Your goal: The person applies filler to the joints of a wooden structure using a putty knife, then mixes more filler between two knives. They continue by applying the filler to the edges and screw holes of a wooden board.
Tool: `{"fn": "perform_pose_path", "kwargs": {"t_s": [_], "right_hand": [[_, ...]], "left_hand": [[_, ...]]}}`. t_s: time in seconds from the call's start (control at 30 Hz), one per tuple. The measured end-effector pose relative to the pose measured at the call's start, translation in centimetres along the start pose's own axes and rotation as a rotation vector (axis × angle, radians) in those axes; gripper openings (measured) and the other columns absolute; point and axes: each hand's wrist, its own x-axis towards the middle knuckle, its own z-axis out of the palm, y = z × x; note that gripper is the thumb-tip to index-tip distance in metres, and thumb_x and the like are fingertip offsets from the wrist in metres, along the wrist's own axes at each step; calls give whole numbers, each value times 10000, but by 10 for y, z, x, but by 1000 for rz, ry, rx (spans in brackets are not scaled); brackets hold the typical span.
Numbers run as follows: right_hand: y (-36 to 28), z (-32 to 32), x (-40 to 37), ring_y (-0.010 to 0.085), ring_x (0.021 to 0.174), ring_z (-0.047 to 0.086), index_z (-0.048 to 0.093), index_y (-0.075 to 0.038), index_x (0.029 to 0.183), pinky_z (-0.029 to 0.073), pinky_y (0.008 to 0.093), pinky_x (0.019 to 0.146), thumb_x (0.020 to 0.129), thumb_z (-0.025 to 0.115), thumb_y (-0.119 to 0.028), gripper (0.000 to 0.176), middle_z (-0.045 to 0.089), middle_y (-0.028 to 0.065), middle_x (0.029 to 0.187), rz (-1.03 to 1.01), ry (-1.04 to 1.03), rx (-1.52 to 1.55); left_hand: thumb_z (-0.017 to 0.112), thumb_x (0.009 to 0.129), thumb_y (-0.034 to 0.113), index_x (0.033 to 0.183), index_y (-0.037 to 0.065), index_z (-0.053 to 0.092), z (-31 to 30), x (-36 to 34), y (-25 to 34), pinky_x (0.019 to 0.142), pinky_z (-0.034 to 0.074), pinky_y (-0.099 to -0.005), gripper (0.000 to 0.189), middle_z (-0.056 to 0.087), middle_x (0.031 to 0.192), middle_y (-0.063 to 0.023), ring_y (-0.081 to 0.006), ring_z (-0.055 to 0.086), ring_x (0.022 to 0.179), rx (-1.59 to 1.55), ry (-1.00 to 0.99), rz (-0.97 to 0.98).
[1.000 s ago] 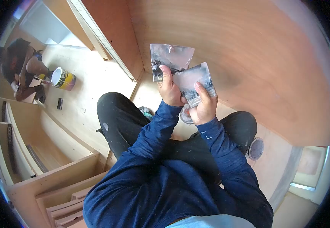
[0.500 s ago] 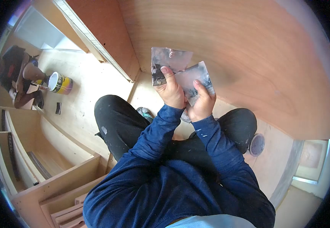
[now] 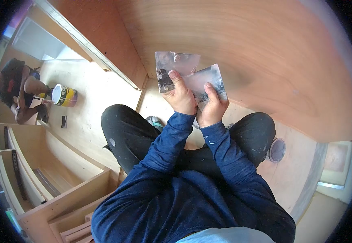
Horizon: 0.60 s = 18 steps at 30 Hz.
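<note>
My left hand (image 3: 180,95) is closed around a flat putty scraper (image 3: 176,60), its thumb lying on the upper face. Pinkish filler and dark smears coat that blade. A second putty scraper (image 3: 209,81), greyish with the same pinkish smears, is gripped in my right hand (image 3: 213,106), thumb on top. The two blades meet and partly overlap in front of me, the right one crossing the corner of the left. My fingers beneath the scrapers are hidden.
A large wooden panel (image 3: 261,48) stands close ahead. By my right knee is a round tub (image 3: 277,150). At the left, a person (image 3: 16,87) sits near a yellow and white bucket (image 3: 67,97). An open wooden cabinet frame (image 3: 68,154) lies left of me.
Both hands and scrapers have shifted very slightly left in view, still overlapping. The view has tilted a little. Both grips stay the same.
</note>
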Motion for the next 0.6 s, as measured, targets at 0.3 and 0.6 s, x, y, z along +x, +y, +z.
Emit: {"fn": "perform_pose_path", "kwargs": {"t_s": [0.3, 0.6], "right_hand": [[-2, -3, 1, 334, 985, 635, 655, -31, 1083, 501, 410, 847, 858, 586, -96, 244, 655, 178, 1083, -55, -70, -56], [-34, -7, 16, 147, 781, 624, 633, 40, 978, 512, 299, 675, 866, 634, -78, 162, 662, 74, 912, -32, 39, 136]], "left_hand": [[585, 970, 237, 1017, -30, 612, -6, -3, 3, 642, 475, -272, 273, 652, 907, -55, -103, 574, 767, 68, 5, 14], [592, 963, 266, 940, -11, 612, 7, -13, 31, 617, 509, -283, 278, 650, 822, -51, -117, 620, 707, 260, 107, -395]]}}
